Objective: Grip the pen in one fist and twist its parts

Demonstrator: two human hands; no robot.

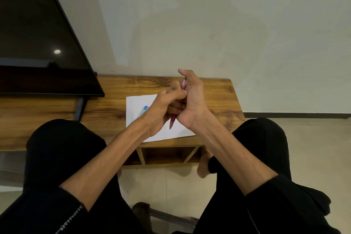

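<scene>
Landmark: the white paper sheet [140, 104], flat and smooth on the grained wooden counter [114, 89]. Left of it stands a glossy black screen [38, 34]. On the sheet lies a slim blue-green item [143, 111], partly hidden. Above the sheet's right half, the left hand [161, 110] and right hand [191, 100] both grip a slender red pen [173, 121], fingers curled round its barrel, tip down. Judged: pen being worked between the hands; the next move needs a firm grip.

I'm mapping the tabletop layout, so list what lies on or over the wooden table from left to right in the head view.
Dark screen → its stand leg → blue object on the white paper → left hand → red pen → right hand → bare table end.
</scene>
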